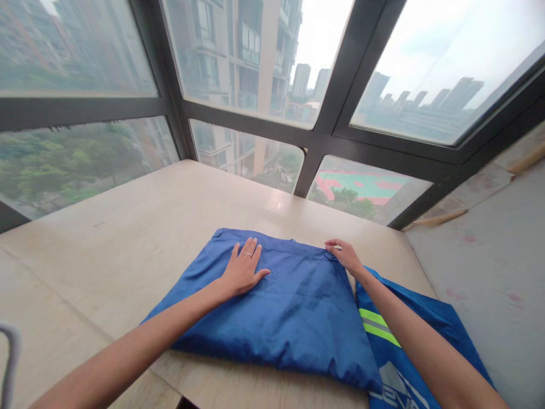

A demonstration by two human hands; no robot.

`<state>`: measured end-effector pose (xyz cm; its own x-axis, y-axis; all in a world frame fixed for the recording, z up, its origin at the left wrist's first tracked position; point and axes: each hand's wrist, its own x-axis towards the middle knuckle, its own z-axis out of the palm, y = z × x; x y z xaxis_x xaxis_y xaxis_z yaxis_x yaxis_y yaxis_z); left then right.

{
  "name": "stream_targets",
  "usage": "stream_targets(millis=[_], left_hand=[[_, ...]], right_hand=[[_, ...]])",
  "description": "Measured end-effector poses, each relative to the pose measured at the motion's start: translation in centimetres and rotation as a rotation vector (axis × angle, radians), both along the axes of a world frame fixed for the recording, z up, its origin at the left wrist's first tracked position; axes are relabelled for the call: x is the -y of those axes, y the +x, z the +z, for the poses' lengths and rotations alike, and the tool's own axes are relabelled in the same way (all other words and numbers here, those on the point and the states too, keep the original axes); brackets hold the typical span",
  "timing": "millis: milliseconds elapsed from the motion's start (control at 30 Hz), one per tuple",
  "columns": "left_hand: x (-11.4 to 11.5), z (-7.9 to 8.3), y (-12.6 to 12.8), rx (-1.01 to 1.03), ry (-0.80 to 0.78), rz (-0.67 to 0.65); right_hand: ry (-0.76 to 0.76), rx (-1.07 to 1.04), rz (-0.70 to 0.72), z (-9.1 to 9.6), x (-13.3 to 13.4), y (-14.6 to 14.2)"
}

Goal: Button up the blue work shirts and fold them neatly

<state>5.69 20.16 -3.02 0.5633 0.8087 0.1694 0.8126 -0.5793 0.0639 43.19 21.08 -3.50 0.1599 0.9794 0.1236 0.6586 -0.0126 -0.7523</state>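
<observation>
A folded blue garment (293,307) lies flat on the pale stone sill, with a stitched band along its far edge and a small tab at each far corner. Spread over the upper left part of it is my left hand (244,270), palm down, fingers apart, a ring on one finger. At the far right corner, my right hand (344,255) has its fingers curled and closed on the band's end. Beneath my right forearm lies a second blue garment (430,307) with a yellow-green and grey reflective stripe and pale lettering, partly covered by the forearm.
The stone sill (128,227) runs up to dark window frames (251,122) ahead and at the left. A wall (481,272) with faint pink flowers bounds the right side. A grey curved object (11,358) stands at the left edge.
</observation>
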Motion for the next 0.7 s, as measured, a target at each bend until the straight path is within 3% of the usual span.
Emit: stream_targets(millis=[133, 267, 367, 500, 600, 700], left_hand=[[-0.3, -2.2, -0.5, -0.005, -0.038, 0.080], [-1.3, -2.6, -1.4, 0.008, -0.060, 0.079], [-1.2, -2.3, -1.2, 0.008, -0.051, 0.081], [-0.5, -1.5, 0.3, 0.031, 0.041, 0.072], [-1.0, -1.1, 1.2, 0.035, 0.057, 0.148], [-2.2, -1.1, 0.9, 0.016, -0.010, 0.208]], right_hand=[[0.033, 0.152, -0.043, -1.2, -0.7, -0.4], [0.065, 0.219, -0.109, -0.7, -0.6, -1.6], [0.175, 0.374, -0.095, 0.5, 0.9, -5.5], [0.272, 0.592, 0.198, 1.5, 3.3, -13.7], [0.220, 0.698, 0.288, 1.0, 3.4, -17.9], [0.067, 0.734, 0.268, -0.2, 2.1, -18.5]])
